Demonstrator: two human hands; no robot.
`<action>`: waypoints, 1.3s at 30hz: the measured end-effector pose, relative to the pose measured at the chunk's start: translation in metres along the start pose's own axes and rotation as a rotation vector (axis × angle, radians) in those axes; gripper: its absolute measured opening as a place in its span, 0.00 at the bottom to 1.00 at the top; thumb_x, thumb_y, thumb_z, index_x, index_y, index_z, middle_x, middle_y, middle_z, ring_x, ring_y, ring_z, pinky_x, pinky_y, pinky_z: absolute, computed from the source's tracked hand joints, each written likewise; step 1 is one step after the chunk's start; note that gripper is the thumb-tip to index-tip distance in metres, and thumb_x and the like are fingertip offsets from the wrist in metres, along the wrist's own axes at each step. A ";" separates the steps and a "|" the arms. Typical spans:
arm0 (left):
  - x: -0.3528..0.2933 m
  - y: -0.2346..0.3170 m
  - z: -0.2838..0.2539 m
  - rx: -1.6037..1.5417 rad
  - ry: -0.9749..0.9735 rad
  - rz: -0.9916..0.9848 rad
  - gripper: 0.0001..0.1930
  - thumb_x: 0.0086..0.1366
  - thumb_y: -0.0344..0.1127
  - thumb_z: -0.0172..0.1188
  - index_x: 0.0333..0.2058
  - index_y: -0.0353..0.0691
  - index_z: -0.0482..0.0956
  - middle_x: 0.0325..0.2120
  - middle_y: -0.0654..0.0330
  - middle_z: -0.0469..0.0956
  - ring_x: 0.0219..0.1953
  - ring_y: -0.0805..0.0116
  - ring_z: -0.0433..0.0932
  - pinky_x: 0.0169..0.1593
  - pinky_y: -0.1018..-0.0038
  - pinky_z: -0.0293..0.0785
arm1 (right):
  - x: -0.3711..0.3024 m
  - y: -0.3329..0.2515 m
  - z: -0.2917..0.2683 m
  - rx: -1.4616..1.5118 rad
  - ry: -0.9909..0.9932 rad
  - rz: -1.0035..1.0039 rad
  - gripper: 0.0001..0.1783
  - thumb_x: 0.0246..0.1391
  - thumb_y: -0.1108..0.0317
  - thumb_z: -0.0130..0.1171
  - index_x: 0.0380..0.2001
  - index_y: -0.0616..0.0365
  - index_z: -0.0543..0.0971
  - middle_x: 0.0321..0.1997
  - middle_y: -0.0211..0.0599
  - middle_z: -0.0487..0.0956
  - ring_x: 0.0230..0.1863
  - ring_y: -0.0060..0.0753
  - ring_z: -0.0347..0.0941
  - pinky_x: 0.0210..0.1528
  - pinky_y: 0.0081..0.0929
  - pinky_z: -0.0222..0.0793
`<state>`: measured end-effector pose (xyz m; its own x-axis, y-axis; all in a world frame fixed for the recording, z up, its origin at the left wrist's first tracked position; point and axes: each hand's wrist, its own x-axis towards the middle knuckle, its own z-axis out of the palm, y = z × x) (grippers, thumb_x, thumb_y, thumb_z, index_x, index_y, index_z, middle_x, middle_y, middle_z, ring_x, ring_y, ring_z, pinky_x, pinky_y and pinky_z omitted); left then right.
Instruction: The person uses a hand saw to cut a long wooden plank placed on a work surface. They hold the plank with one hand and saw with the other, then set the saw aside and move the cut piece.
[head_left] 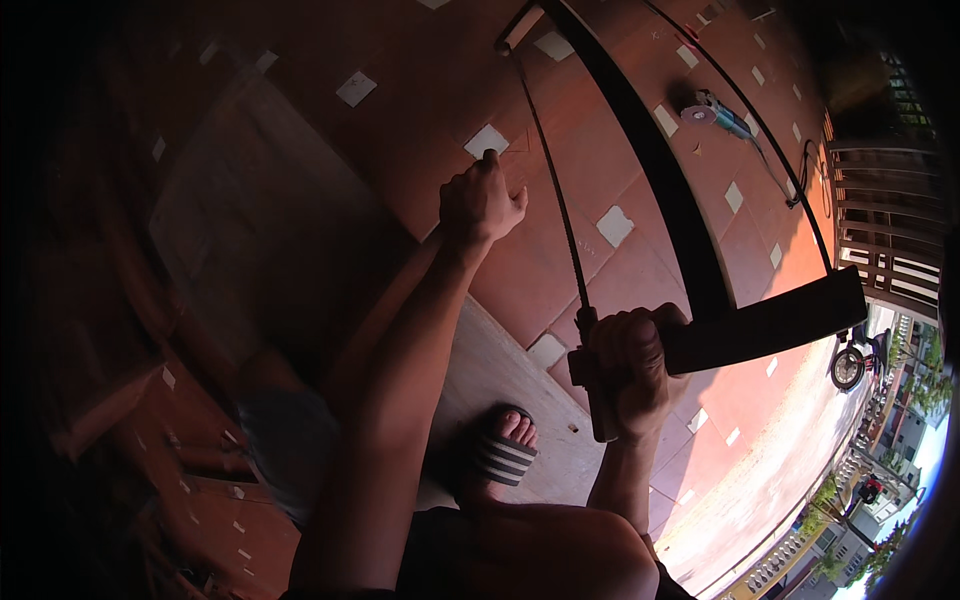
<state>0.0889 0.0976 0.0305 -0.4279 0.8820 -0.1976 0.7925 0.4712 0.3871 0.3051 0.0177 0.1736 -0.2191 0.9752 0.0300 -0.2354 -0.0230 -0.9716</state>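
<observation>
Fingers (640,342) of the right hand (642,375), at four o'clock, are wrapped around the near end of a frame saw (655,155), where the blade joins the crosspiece. Grip is closed on the saw. The saw extends from the right hand toward twelve to one o'clock, its upper part cut off by the top of the view. Its thin blade (549,170) runs along the left side, the dark central beam lies to the right of it, and a thin line is stretched along the far right. The near crosspiece (770,322) points to three o'clock.

The left hand (482,205) is at twelve o'clock, just left of the blade and apart from it in the view. Its fingers are bent inward; whether they hold anything cannot be determined.

A pale board (520,385) lies from ten to five o'clock on a red tiled floor (560,250) with white insets. One foot in a striped sandal (503,460) is on the board at six o'clock. An angle grinder (722,115) with its cable lies on the tiles at two o'clock. Railings (885,205) and a motorcycle (848,368) stand near three o'clock.
</observation>
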 end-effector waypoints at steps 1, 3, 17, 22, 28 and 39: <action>0.001 -0.002 0.004 -0.010 0.016 0.013 0.26 0.61 0.49 0.72 0.48 0.37 0.75 0.39 0.49 0.86 0.43 0.48 0.88 0.48 0.55 0.84 | -0.006 -0.012 0.007 0.020 0.018 0.033 0.17 0.69 0.61 0.66 0.32 0.63 0.75 0.20 0.37 0.78 0.15 0.26 0.72 0.17 0.28 0.68; -0.001 -0.015 0.012 -0.062 0.147 0.095 0.28 0.60 0.49 0.72 0.52 0.37 0.75 0.44 0.48 0.84 0.48 0.49 0.86 0.51 0.55 0.83 | -0.012 -0.031 0.023 0.012 0.007 0.119 0.18 0.68 0.60 0.67 0.31 0.63 0.76 0.20 0.37 0.78 0.15 0.26 0.73 0.16 0.27 0.67; -0.255 -0.213 -0.008 -0.128 0.131 0.046 0.44 0.58 0.52 0.75 0.64 0.31 0.65 0.55 0.35 0.76 0.58 0.36 0.77 0.60 0.51 0.75 | 0.020 -0.057 0.086 -0.195 -0.044 0.350 0.21 0.65 0.67 0.61 0.18 0.63 0.71 0.14 0.36 0.73 0.09 0.28 0.69 0.09 0.30 0.62; -0.286 -0.216 -0.021 -0.022 0.108 -0.009 0.36 0.58 0.53 0.74 0.54 0.32 0.72 0.46 0.38 0.79 0.49 0.36 0.81 0.53 0.50 0.79 | 0.041 -0.052 0.085 -0.286 0.020 0.296 0.21 0.64 0.68 0.59 0.16 0.62 0.73 0.15 0.38 0.75 0.14 0.30 0.73 0.14 0.34 0.68; -0.297 -0.228 -0.022 -0.028 0.157 -0.018 0.35 0.56 0.56 0.75 0.50 0.34 0.75 0.43 0.41 0.81 0.47 0.37 0.82 0.50 0.50 0.79 | 0.039 -0.058 0.099 -0.363 -0.043 0.268 0.19 0.61 0.68 0.62 0.17 0.59 0.72 0.16 0.37 0.75 0.16 0.28 0.75 0.18 0.33 0.72; -0.239 -0.172 0.003 -0.083 0.275 -0.028 0.32 0.57 0.57 0.74 0.48 0.37 0.77 0.43 0.47 0.82 0.46 0.43 0.83 0.49 0.52 0.80 | 0.057 -0.081 0.163 -0.639 -0.221 0.241 0.19 0.56 0.63 0.64 0.17 0.65 0.75 0.17 0.40 0.78 0.17 0.32 0.78 0.19 0.35 0.73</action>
<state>0.0560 -0.1942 0.0089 -0.5600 0.8277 0.0377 0.7452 0.4833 0.4595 0.1572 0.0394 0.2926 -0.3978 0.8904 -0.2215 0.4296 -0.0326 -0.9024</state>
